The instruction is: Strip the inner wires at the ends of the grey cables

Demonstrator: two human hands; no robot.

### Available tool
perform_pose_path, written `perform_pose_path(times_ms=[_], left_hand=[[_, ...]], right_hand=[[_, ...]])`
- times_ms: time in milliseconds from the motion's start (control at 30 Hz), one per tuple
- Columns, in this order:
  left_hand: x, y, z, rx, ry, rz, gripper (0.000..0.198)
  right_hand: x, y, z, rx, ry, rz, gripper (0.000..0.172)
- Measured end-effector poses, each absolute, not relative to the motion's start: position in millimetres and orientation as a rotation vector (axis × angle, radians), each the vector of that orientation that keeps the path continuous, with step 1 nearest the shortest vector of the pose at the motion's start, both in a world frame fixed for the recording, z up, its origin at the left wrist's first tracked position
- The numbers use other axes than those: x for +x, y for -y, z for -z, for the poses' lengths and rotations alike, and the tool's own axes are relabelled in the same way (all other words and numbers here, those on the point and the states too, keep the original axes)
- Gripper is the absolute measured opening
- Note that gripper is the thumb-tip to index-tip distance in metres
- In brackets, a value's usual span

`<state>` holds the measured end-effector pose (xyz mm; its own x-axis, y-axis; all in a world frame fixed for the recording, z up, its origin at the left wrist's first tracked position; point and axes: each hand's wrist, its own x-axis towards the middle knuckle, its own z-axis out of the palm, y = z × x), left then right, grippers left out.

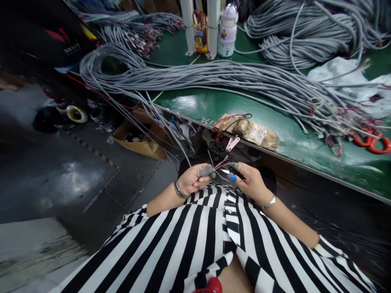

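- A striped top (195, 244) is being worn nearest the camera, just below both hands.
- The left hand (192, 180) is being held closed, its wrapped thumb and forefinger being pinched on the cable end (210, 170), over the lap in front of the table edge.
- Coloured wire strands (222, 162) are being fanned out from that end toward the right hand.
- The right hand (250, 182) is being curled shut around a small blue-handled tool (232, 178). Whether its tip is touching the strands cannot be told.
- Just beyond, a taped block (253, 132) and a pink clip (232, 143) are being shown at the near edge of the green table (336, 162).
- Farther back, a grey cable bundle (214, 75) is being stretched across the table, with red-handled scissors (374, 143) near its right end.
- Farthest off, a white bottle (228, 30) is being stood upright.
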<state>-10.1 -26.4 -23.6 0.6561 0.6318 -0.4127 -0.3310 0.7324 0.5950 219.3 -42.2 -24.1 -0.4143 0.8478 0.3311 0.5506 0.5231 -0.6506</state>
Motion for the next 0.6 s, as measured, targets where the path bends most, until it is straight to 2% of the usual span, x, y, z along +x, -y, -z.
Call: perform_pose_path(times_ms=[167, 467, 600], left_hand=[[-13, 27, 23, 0.513, -0.626, -0.611, 0.009], [-7, 27, 25, 0.509, -0.672, -0.538, 0.019], [-8, 28, 29, 0.533, -0.676, -0.506, 0.021]], right_hand=[[226, 44, 27, -1.159, 2.080, -0.594, 0.027], [217, 43, 21, -1.108, 2.170, -0.602, 0.021], [215, 39, 18, -1.062, 2.228, -0.715, 0.021]])
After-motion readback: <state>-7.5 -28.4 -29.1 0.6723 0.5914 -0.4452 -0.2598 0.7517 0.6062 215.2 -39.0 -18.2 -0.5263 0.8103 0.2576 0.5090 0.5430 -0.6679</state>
